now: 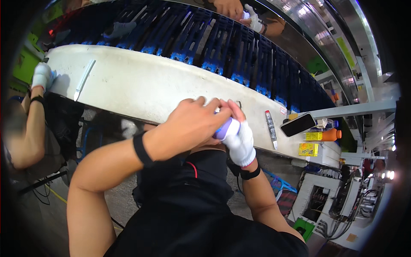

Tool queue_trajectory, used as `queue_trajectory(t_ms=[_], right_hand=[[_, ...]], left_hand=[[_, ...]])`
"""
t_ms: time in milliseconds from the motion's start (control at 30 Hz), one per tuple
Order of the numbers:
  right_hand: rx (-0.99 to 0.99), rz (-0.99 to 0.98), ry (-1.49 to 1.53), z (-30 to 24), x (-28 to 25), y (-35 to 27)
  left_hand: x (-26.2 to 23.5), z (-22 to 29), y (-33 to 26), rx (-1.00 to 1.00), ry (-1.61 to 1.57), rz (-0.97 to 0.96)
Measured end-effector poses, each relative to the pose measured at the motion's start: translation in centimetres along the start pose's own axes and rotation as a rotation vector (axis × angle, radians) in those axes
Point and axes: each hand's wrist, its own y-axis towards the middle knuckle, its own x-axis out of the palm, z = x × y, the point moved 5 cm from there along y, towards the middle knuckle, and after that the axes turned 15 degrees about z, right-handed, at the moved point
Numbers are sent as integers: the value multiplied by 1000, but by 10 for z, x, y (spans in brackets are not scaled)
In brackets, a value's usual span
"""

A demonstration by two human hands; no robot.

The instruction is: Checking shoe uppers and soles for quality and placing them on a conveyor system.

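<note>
A small purple-and-white object is held between my two hands at the near edge of the white bench; its exact kind is hard to make out. My left hand is bare and reaches over it from the left, fingers curled and partly covering it. On the right side, my right hand wears a white knit glove with bare fingertips showing, and closes around the same object. The fingers of both hands overlap above it. Black bands circle both wrists.
The white bench borders a conveyor of blue-black slats. A pale craft knife, another knife, a phone, an orange bottle and a yellow box lie on it. A co-worker's gloved hand rests at left.
</note>
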Motion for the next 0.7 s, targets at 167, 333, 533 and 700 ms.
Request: queue_trajectory(t_ms=[167,333,533,700], right_hand=[[-404,-66,-327,26,22,-22],[-452,-9,-333,32,37,-19],[-501,-103,-353,33,52,-14],[-556,-117,-352,35,45,-10]], left_hand=[[-33,-12,-53,-428,-259,-174],[-23,-32,-92,-409,-419,204],[-3,-57,-126,-715,-435,168],[5,-61,-136,-789,-400,166]])
